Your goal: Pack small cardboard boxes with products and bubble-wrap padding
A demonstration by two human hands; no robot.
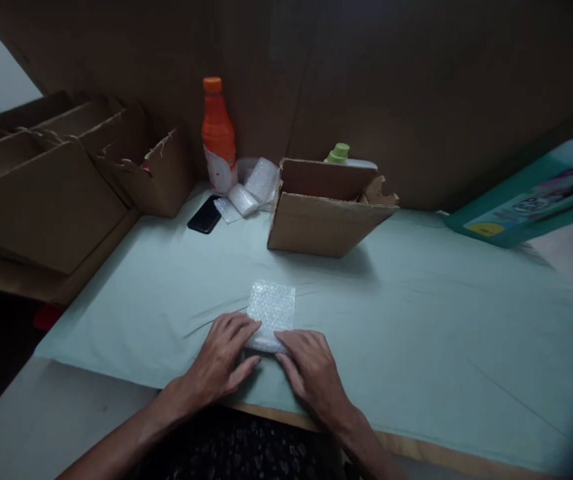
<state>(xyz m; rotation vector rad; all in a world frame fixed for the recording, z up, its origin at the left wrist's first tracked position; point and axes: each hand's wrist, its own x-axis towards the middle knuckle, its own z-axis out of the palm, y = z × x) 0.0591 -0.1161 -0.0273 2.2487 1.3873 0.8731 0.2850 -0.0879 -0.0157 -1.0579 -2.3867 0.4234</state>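
Observation:
A sheet of bubble wrap (272, 305) lies on the pale green cloth in front of me, its far part flat and its near end folded or rolled into a thick band. My left hand (223, 357) grips the left end of that band, fingers on top and thumb at the near side. At the right end my right hand (313, 367) holds it the same way. Whether anything is wrapped inside the band cannot be seen.
An open cardboard box (323, 223) stands beyond the wrap, with a green-capped bottle (339, 153) behind it. Left of it are bubble wrap pieces (251, 190), a black phone (205, 215) and an orange bottle (219, 133). Cardboard bins (41, 193) line the left; a teal jug (531, 193) leans right.

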